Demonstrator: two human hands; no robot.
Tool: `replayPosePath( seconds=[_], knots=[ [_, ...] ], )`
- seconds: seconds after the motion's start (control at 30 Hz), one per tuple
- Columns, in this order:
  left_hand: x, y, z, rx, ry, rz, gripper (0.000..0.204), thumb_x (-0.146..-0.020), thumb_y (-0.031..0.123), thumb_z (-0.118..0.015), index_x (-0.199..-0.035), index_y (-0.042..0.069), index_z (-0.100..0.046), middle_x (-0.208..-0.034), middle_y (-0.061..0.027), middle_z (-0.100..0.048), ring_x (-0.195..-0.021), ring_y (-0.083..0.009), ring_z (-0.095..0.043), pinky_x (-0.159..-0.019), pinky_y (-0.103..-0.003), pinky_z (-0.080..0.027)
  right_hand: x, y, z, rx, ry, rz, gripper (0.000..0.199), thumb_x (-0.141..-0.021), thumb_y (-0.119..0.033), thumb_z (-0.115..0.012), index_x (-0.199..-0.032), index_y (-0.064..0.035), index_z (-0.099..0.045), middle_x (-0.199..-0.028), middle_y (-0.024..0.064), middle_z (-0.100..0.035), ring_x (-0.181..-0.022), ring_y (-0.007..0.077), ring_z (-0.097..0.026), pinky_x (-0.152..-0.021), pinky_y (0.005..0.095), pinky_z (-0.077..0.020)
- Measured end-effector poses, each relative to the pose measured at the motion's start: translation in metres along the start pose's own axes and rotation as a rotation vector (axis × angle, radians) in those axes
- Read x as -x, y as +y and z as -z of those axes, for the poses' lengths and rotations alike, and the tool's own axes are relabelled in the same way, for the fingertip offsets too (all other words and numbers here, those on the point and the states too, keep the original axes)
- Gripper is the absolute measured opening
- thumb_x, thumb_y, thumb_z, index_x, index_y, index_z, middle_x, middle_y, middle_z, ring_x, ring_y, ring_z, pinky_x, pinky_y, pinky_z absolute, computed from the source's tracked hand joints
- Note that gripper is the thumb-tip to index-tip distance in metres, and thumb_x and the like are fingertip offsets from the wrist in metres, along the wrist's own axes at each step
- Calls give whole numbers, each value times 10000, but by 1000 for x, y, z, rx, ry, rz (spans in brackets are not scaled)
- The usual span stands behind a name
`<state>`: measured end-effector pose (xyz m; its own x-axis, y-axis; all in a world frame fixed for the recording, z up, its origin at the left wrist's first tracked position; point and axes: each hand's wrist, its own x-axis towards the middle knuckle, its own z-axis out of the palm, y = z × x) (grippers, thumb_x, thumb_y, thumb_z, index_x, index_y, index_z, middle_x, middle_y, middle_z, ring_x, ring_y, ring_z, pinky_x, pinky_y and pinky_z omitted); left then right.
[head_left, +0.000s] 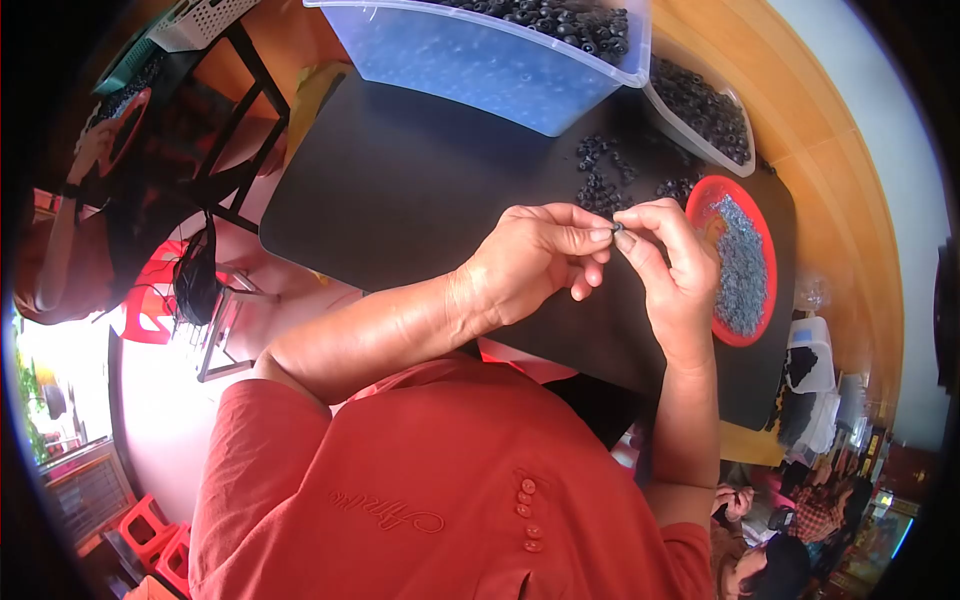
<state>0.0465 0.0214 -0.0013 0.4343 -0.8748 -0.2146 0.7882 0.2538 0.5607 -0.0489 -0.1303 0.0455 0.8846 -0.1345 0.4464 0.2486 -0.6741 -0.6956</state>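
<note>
Pinching one small black ring [617, 228] between them, both hands grip it; its axis unclear.

A black mat [400, 190] covers the work surface, laid over a wooden table [830, 150] whose orange-brown edge shows at the right. At the far side stands a clear plastic bin [480, 60] filled with small black rings, and beside it on the right a smaller clear tub [700, 105] of the same rings. A loose scatter of black rings [610, 175] lies on the mat below the bin. To the right sits a red round dish [745, 260] heaped with small grey parts. On the left a white perforated basket [200, 18] rests on a dark frame, and red plastic stools [150, 525] stand on the floor at lower left.
</note>
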Motion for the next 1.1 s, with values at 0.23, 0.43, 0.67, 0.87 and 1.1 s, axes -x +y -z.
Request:
replayPosePath(
  seconds=[0.23, 0.43, 0.67, 0.87, 1.1],
  knots=[
    [0, 1, -5, 74, 66, -21, 116, -951, 45, -620, -1006, -56, -636, -849, -126, -635, -685, -209, -626, -593, -321, -500, 6, 9, 3, -250, 54, -122, 107, -884, 79, -648, -983, 43, -631, -986, 59, -616, -873, 99, -594, -786, 217, -470],
    [0, 1, -4, 10, 51, -9, 172, -959, 64, -617, -1085, -49, -648, -902, -106, -642, -738, -194, -616, -633, -320, -488, 11, 10, 1, -256, 68, -148, 100, -888, 71, -648, -982, 44, -631, -974, 59, -624, -876, 98, -598, -792, 220, -475],
    [-1, -1, -3, -4, 55, -26, 151, -968, 55, -599, -1076, -41, -645, -924, -113, -650, -744, -192, -618, -634, -321, -494, 12, 11, -8, -166, 100, -97, 123, -860, 66, -678, -968, 31, -631, -891, 74, -661, -763, 129, -658, -700, 247, -514],
    [0, -1, -3, 38, 66, -32, 125, -969, 49, -593, -1054, -37, -625, -922, -119, -647, -726, -194, -623, -621, -321, -503, 11, 6, -9, -162, 87, -92, 150, -847, 94, -675, -981, 39, -638, -933, 73, -641, -816, 120, -637, -730, 238, -505],
    [2, -1, -6, 65, 65, -20, 119, -962, 38, -595, -1035, -51, -625, -875, -114, -637, -703, -196, -626, -605, -315, -507, 17, 8, -4, -242, 142, -162, 169, -851, 110, -673, -1004, 43, -642, -988, 67, -635, -886, 117, -628, -794, 230, -505]
  ],
)
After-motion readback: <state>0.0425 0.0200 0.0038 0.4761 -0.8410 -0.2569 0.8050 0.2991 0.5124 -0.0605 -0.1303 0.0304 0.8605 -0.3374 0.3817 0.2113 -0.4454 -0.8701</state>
